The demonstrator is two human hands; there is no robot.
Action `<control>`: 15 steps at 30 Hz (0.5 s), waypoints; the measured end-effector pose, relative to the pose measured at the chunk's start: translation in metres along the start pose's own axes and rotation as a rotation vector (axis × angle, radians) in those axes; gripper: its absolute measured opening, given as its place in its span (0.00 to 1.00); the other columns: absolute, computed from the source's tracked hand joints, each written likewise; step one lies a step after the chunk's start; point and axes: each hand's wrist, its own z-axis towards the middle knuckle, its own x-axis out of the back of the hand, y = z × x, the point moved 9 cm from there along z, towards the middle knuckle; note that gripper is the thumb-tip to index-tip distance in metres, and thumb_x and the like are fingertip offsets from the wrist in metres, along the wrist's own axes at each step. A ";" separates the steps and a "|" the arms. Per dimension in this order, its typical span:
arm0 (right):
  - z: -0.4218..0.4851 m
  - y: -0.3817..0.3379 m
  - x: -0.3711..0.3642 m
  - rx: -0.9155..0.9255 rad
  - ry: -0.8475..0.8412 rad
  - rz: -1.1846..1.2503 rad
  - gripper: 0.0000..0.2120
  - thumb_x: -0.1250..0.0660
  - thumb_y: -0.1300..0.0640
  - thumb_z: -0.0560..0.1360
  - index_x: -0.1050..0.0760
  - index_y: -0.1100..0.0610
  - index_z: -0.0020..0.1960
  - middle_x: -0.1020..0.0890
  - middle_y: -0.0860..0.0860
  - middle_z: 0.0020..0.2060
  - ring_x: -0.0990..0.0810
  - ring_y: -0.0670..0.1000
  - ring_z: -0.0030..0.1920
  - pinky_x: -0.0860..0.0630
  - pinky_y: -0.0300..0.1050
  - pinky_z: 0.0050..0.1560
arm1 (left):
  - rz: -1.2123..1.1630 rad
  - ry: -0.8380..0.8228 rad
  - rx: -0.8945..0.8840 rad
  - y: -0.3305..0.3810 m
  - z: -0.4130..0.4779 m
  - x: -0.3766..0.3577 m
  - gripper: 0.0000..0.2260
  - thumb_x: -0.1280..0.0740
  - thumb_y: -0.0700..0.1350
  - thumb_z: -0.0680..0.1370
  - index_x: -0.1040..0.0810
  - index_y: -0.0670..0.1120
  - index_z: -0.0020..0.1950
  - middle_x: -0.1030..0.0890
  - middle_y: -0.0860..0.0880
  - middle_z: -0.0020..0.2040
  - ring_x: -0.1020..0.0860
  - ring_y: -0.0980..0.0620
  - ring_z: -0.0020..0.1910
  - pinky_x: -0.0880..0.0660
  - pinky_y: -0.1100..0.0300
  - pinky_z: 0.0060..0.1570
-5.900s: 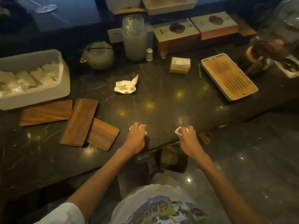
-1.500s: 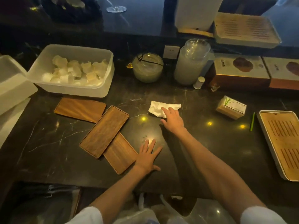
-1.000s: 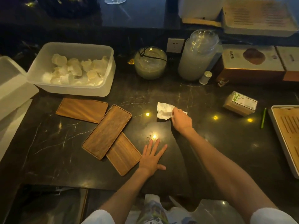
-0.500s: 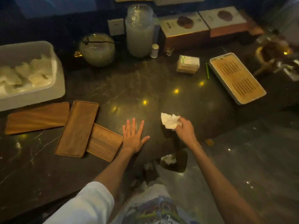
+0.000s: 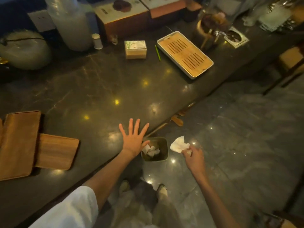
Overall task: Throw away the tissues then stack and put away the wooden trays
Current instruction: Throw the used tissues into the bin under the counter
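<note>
1. The right hand (image 5: 195, 157) is out past the edge of the counter, over the floor. Its fingers are curled shut on a white tissue (image 5: 178, 145). Most of the tissue sticks out from the fingers toward the bin.
2. The small bin (image 5: 162, 154) stands on the floor, right under the counter edge. The tissue is held just beside the bin, near its right rim, and is not inside it.
3. More crumpled tissues (image 5: 150, 151) lie inside the bin.
4. The left hand (image 5: 133, 139) lies flat on the dark stone counter (image 5: 92, 89) near the edge. Its fingers are spread wide and it holds nothing. From this view its thumb side covers part of the bin's left rim.
5. Two wooden trays show at the left side of the counter. The long wooden tray (image 5: 18, 145) partly lies on top of the smaller wooden tray (image 5: 57, 152), which pokes out to the right. A thin strip of another brown piece shows at the far left edge, too little to name.
6. The trays are well apart from both hands.
7. Farther back on the counter sit a slatted tea tray (image 5: 185, 53), a small box (image 5: 135, 49), a green stick (image 5: 158, 52) between them, a tall cloudy jar (image 5: 72, 25) and a round glass pot (image 5: 24, 50).
8. The person's shoes (image 5: 162, 192) show on the shiny floor below.
</note>
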 end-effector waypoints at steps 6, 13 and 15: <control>0.053 0.089 -0.056 -0.065 -0.137 -0.021 0.12 0.34 0.58 0.78 0.26 0.59 0.60 0.18 0.58 0.55 0.19 0.57 0.52 0.31 0.41 0.45 | -0.015 0.156 0.122 0.017 0.021 0.002 0.31 0.43 0.64 0.79 0.47 0.58 0.79 0.46 0.41 0.81 0.51 0.35 0.79 0.50 0.20 0.65; 0.133 0.172 -0.172 -0.091 -0.261 0.012 0.10 0.35 0.59 0.79 0.27 0.61 0.58 0.20 0.61 0.55 0.20 0.60 0.55 0.25 0.46 0.50 | 0.045 0.333 0.182 0.018 0.034 -0.006 0.36 0.45 0.70 0.76 0.52 0.59 0.80 0.46 0.41 0.81 0.49 0.33 0.78 0.50 0.21 0.67; 0.152 0.191 -0.208 -0.109 -0.304 0.033 0.11 0.36 0.59 0.79 0.26 0.60 0.60 0.22 0.60 0.59 0.21 0.59 0.57 0.23 0.51 0.58 | 0.045 0.355 0.210 0.028 0.047 -0.005 0.38 0.47 0.73 0.74 0.52 0.59 0.80 0.47 0.39 0.81 0.49 0.29 0.77 0.51 0.21 0.68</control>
